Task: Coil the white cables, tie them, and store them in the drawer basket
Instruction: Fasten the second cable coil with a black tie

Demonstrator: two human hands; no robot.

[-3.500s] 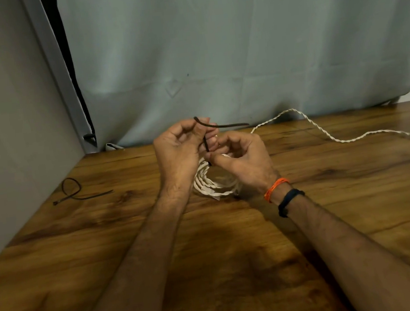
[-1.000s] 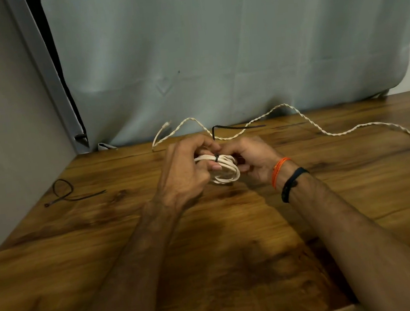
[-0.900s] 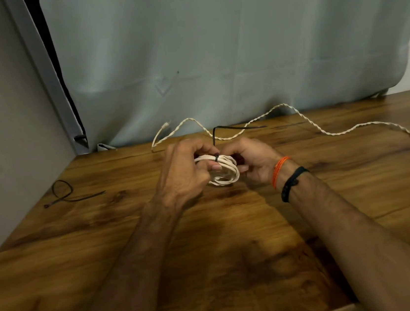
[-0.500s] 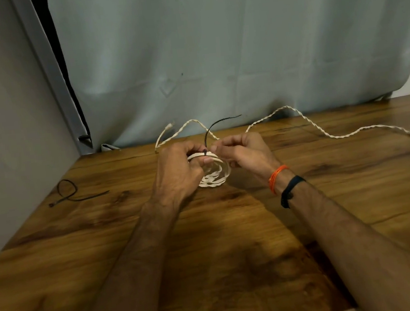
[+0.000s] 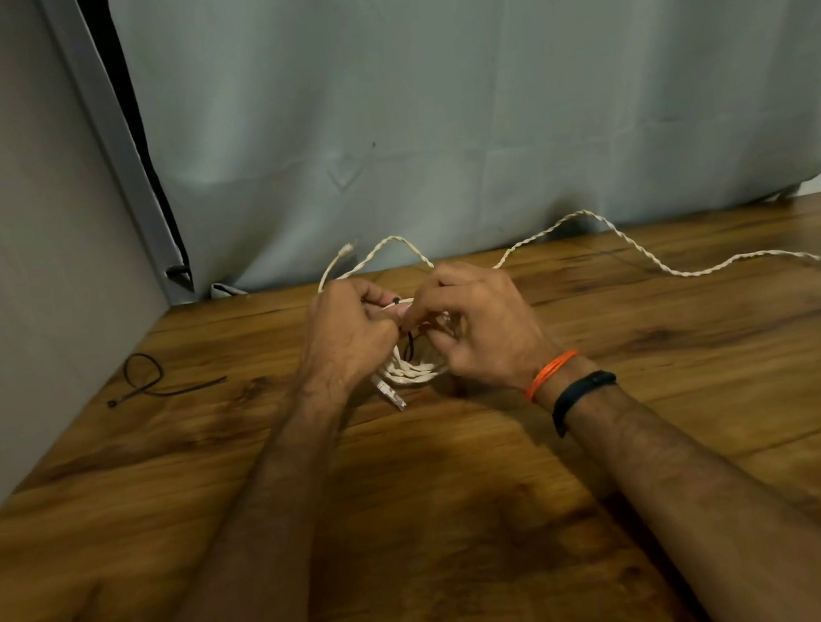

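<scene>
A coiled white cable (image 5: 413,370) sits between my hands at the middle of the wooden table (image 5: 474,509). My left hand (image 5: 349,331) grips the coil's left side. My right hand (image 5: 477,323) pinches the coil's top, where a black tie (image 5: 408,344) wraps the strands. A plug end (image 5: 392,394) of the coil sticks out below my left hand. A second white cable (image 5: 650,255) lies loose and uncoiled across the table's back, running behind my hands to the right edge. No drawer basket is in view.
A spare black tie (image 5: 148,381) lies looped on the table near the left wall (image 5: 3,257). A pale curtain (image 5: 424,102) hangs along the table's back edge.
The tie's long free end, which stood up above my hands, has dropped out of sight between them. Both hands have closed in tighter over the coil, and a plug end now shows below it.
</scene>
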